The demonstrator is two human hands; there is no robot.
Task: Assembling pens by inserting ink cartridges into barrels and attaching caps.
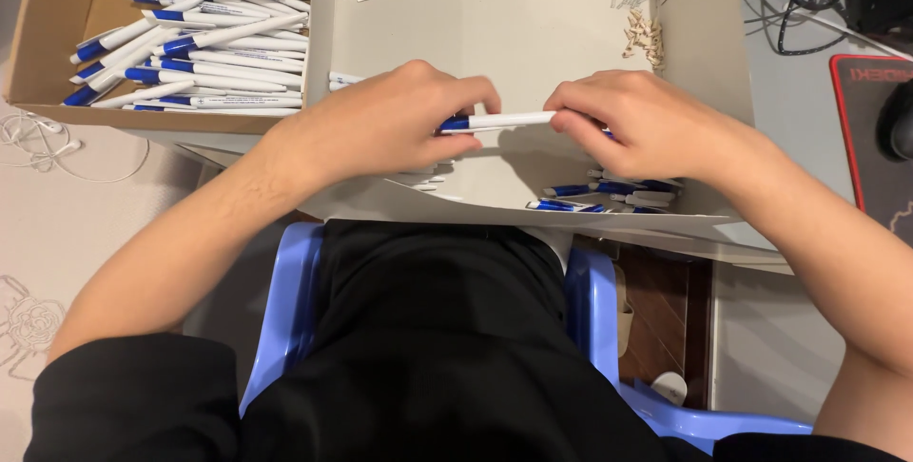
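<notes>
1. Over the white box [495,34], I hold one blue-and-white pen [495,122] level between both hands.
2. My left hand [380,125] fingers are closed on the blue end; my right hand [637,125] pinches the white barrel.
3. I judge it best to keep the halves in line and press straight, above the loose parts [609,194].

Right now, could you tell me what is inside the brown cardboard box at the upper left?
The brown cardboard box holds a loose pile of white pens with blue ends, lying mostly sideways. Whatever is beneath the pile cannot be seen, and the box's near wall hides the lowest pens.
</notes>
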